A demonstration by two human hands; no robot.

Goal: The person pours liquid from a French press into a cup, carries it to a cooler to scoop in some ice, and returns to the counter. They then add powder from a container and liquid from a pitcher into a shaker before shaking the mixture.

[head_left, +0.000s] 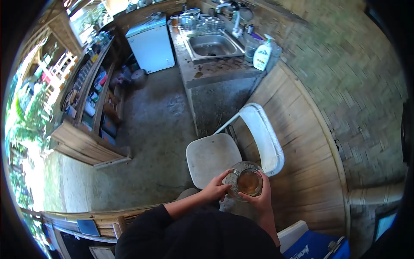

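Note:
Brown liquid shows in a clear glass cup [249, 183], seen from above on a patterned glass saucer [233, 184]. My left hand [215, 188] is closed on the saucer's left edge, its fingers near what looks like the cup's handle. On the other side, my right hand [261, 197] curves around the cup and the saucer's right edge. Both hands hold the pair in front of my body. Just beyond them stands a white chair [213, 157] with a pale seat and a curved backrest.
Ahead, a counter [196, 77] carries a metal sink [213, 45], several glasses [207, 23] and a white pump bottle [262, 55]. A white chest freezer [152, 46] stands farther back. Wooden shelves [92, 82] hold items at left. A woven wall [345, 73] rises at right.

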